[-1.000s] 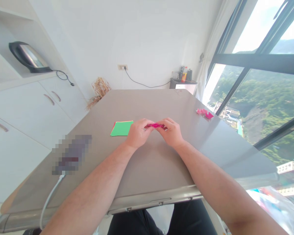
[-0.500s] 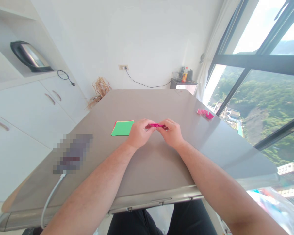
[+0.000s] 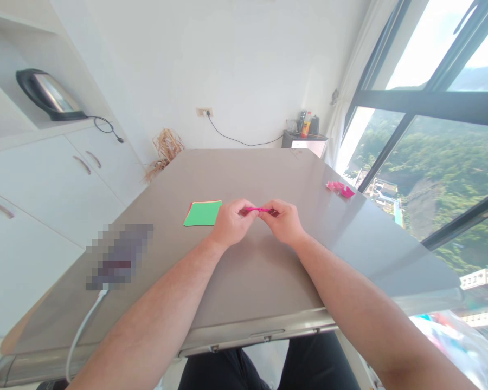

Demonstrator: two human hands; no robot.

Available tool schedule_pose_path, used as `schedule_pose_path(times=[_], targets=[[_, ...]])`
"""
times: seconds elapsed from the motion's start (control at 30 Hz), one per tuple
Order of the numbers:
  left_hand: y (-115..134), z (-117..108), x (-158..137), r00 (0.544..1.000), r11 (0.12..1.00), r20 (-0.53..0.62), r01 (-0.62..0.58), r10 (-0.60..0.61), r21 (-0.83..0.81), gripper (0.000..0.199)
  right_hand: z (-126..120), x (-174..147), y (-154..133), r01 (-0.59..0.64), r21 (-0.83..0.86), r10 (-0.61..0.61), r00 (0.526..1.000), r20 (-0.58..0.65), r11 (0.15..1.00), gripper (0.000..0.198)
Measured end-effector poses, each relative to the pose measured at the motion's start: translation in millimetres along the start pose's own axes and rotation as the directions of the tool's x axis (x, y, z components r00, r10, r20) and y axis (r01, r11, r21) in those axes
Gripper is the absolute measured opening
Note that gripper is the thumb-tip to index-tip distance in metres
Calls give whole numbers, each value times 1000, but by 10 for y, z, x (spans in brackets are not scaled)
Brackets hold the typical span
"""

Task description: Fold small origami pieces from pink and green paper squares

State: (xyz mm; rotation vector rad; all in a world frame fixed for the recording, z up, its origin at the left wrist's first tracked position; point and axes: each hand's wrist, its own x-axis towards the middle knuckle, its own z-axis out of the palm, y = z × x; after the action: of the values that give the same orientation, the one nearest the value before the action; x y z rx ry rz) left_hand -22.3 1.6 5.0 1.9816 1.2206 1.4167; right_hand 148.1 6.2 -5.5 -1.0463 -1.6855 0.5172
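Between my two hands is a small folded piece of magenta paper [image 3: 258,209], held above the middle of the table. My left hand [image 3: 233,221] pinches its left end, and my right hand [image 3: 283,219] pinches its right end, with the thumbs close together. Most of the paper is hidden by my fingers; a thin edge shows between them. Just left of my left hand lies a stack of coloured paper sheets [image 3: 202,214], green on top with red and pale edges showing beneath.
Pink folded paper pieces [image 3: 340,189] lie near the table's right edge by the window. At the left on the grey table [image 3: 260,281] is a blurred-out dark object [image 3: 124,257] with a white cable [image 3: 83,325]. A kettle [image 3: 52,95] stands on the left cabinet.
The magenta paper looks flatter and thinner between my fingers than before. Both hands stay in nearly the same place and keep their pinch.
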Motion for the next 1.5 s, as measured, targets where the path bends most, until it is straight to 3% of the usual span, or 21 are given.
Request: schedule_pose_path(times=[0.4, 0.77, 1.07, 1.33, 1.5], targets=[[-6, -26, 22, 991, 984, 81, 120, -109, -134, 15, -42, -1, -85, -222, 122, 208, 971, 118, 968, 21], [-1, -10, 42, 975, 970, 102, 208, -196, -127, 16, -40, -4, -109, -278, 101, 260, 952, 162, 955, 23], [-21, -9, 42, 976, 969, 83, 209, -199, -129, 14, -37, -3, -115, -304, 108, 285, 944, 165, 946, 21], [-11, -28, 46, 967, 939, 104, 253, -234, -234, 19, -50, 2, -106, -287, 141, 271, 955, 120, 947, 23], [-2, -39, 61, 957, 934, 59, 289, -283, -209, 15, -48, 12, -85, -277, 143, 261, 958, 121, 950, 23]])
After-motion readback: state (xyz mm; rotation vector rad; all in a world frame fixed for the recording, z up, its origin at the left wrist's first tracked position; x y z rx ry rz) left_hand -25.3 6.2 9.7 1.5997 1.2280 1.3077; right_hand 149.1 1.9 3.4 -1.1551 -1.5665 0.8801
